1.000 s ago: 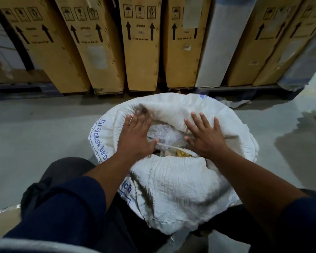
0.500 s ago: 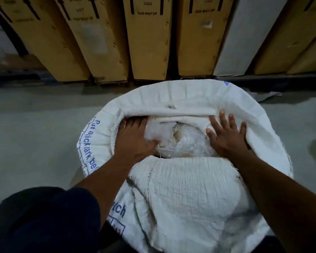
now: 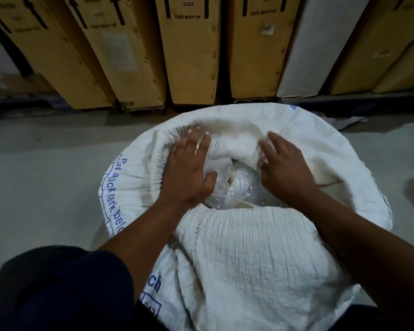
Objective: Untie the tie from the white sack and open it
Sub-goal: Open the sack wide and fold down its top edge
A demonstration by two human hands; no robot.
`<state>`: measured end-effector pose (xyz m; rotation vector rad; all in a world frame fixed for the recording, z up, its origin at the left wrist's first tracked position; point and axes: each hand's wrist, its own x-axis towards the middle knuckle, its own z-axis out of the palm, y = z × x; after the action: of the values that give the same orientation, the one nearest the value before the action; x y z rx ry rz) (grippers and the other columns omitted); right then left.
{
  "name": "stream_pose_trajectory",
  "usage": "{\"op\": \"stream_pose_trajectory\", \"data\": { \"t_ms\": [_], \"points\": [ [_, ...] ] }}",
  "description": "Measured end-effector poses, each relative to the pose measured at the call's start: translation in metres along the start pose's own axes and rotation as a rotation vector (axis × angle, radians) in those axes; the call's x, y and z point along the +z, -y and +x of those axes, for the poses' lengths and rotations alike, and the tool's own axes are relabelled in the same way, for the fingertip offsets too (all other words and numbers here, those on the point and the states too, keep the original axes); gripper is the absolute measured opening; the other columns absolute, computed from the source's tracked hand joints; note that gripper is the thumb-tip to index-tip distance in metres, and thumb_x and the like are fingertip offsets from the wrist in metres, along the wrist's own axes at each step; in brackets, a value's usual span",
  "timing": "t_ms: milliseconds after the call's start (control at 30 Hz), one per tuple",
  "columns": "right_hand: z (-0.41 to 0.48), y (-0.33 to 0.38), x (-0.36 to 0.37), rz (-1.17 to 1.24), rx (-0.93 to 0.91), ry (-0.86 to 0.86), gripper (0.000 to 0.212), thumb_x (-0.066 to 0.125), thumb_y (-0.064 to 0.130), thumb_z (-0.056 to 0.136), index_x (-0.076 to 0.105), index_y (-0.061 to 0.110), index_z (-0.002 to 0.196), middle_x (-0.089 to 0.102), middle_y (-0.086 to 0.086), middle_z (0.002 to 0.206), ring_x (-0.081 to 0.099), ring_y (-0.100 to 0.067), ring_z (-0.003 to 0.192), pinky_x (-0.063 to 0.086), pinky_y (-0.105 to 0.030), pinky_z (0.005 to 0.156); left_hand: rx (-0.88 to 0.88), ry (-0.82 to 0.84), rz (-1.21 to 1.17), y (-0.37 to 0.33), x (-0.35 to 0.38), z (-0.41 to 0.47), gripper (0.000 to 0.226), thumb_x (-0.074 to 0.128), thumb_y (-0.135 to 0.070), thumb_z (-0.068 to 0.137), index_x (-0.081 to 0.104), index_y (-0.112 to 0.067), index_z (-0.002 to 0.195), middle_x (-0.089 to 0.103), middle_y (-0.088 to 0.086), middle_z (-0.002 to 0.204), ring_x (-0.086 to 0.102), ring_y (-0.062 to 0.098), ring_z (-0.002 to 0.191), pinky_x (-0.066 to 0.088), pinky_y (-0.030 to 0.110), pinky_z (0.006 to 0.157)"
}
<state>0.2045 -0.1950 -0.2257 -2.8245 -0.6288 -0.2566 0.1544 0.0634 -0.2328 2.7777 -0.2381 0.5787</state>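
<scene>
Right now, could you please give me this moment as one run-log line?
sack: mouth open | left hand: flat on far rim | right hand: flat on far rim | inside: clear plastic

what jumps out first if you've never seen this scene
A big white sack fills the centre, its mouth already spread open. Both hands press into the far folded rim, left hand and right hand, either side of clear plastic inside. Tall cardboard boxes line the back.
</scene>
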Motion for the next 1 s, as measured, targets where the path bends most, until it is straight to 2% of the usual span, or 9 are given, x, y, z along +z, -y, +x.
{"op": "stream_pose_trajectory", "data": {
  "t_ms": [100, 200, 367, 533, 633, 733, 833, 900, 1000],
  "points": [
    [-0.003, 0.007, -0.004, 0.021, -0.209, -0.006, 0.064, 0.046, 0.012, 0.098, 0.033, 0.012, 0.161, 0.023, -0.009, 0.171, 0.019, -0.026, 0.159, 0.017, -0.049, 0.128, -0.020, -0.033, 0.127, 0.005, -0.001, 0.001, 0.093, 0.051, -0.044, 0.085, 0.017, -0.020, 0.168, 0.007, 0.005, 0.177, 0.001, 0.022, 0.164, 0.002, 0.046, 0.131],
    [-0.006, -0.004, 0.000, -0.097, -0.279, 0.101, 0.068, 0.047, 0.017, 0.100, 0.027, 0.020, 0.164, 0.019, -0.001, 0.172, 0.013, -0.021, 0.160, 0.014, -0.050, 0.129, -0.093, -0.016, 0.231, 0.026, 0.007, -0.002, 0.090, 0.046, -0.062, 0.093, 0.016, -0.023, 0.169, 0.001, 0.003, 0.178, -0.002, 0.024, 0.164, 0.003, 0.052, 0.131],
    [-0.002, -0.027, 0.015, -0.165, -0.138, 0.200, 0.060, 0.043, 0.028, 0.107, 0.026, 0.027, 0.164, 0.020, 0.003, 0.173, 0.013, -0.026, 0.161, 0.010, -0.058, 0.125, -0.132, 0.087, 0.287, 0.047, 0.028, -0.004, 0.102, 0.036, -0.092, 0.083, 0.029, -0.033, 0.165, 0.002, 0.003, 0.178, 0.000, 0.028, 0.163, -0.007, 0.061, 0.126],
    [0.019, -0.021, 0.026, -0.216, -0.003, 0.417, 0.061, 0.030, 0.028, 0.109, 0.009, 0.026, 0.166, 0.002, 0.007, 0.175, -0.002, -0.028, 0.161, 0.002, -0.059, 0.126, -0.284, 0.264, 0.211, 0.049, 0.039, 0.005, 0.114, 0.017, -0.105, 0.075, 0.020, -0.037, 0.167, -0.006, -0.006, 0.177, -0.007, 0.021, 0.163, -0.020, 0.063, 0.121],
    [0.034, 0.003, 0.016, -0.245, 0.038, 0.527, 0.066, 0.033, 0.026, 0.106, 0.007, 0.022, 0.166, -0.001, 0.002, 0.176, -0.004, -0.031, 0.161, 0.001, -0.064, 0.125, -0.360, 0.367, 0.172, 0.050, 0.043, 0.010, 0.121, 0.012, -0.109, 0.068, 0.012, -0.040, 0.167, -0.012, -0.008, 0.176, -0.012, 0.019, 0.162, -0.026, 0.062, 0.117],
    [0.033, 0.041, -0.004, -0.198, 0.001, 0.470, 0.074, 0.043, 0.034, 0.100, 0.010, 0.021, 0.165, 0.002, -0.007, 0.175, -0.002, -0.033, 0.161, 0.003, -0.060, 0.126, -0.392, 0.404, 0.116, 0.047, 0.038, 0.011, 0.123, 0.014, -0.110, 0.066, 0.007, -0.040, 0.167, -0.015, -0.009, 0.176, -0.015, 0.018, 0.162, -0.030, 0.059, 0.115],
    [-0.003, 0.093, -0.016, -0.029, -0.236, 0.433, 0.077, 0.045, 0.058, 0.096, 0.026, 0.023, 0.161, 0.018, -0.012, 0.171, 0.010, -0.032, 0.159, 0.012, -0.055, 0.126, -0.336, 0.405, 0.183, 0.043, 0.021, 0.008, 0.112, 0.025, -0.098, 0.079, 0.005, -0.035, 0.169, -0.013, -0.002, 0.176, -0.011, 0.020, 0.163, -0.021, 0.065, 0.120],
    [-0.034, 0.121, -0.017, 0.079, -0.340, 0.521, 0.075, 0.053, 0.062, 0.094, 0.037, 0.026, 0.158, 0.029, -0.016, 0.166, 0.022, -0.036, 0.155, 0.020, -0.051, 0.123, -0.316, 0.449, 0.301, 0.034, 0.006, 0.007, 0.104, 0.036, -0.084, 0.090, 0.001, -0.026, 0.169, -0.015, 0.005, 0.176, -0.013, 0.026, 0.162, -0.012, 0.069, 0.123],
    [-0.072, 0.146, -0.010, 0.072, -0.384, 0.621, 0.076, 0.053, 0.062, 0.094, 0.030, 0.034, 0.161, 0.019, -0.021, 0.170, 0.020, -0.043, 0.154, 0.021, -0.051, 0.124, -0.272, 0.532, 0.501, 0.004, -0.023, 0.004, 0.113, 0.054, -0.069, 0.089, -0.006, -0.015, 0.167, -0.016, 0.014, 0.175, -0.009, 0.040, 0.161, -0.009, 0.069, 0.124]
  ]
}}
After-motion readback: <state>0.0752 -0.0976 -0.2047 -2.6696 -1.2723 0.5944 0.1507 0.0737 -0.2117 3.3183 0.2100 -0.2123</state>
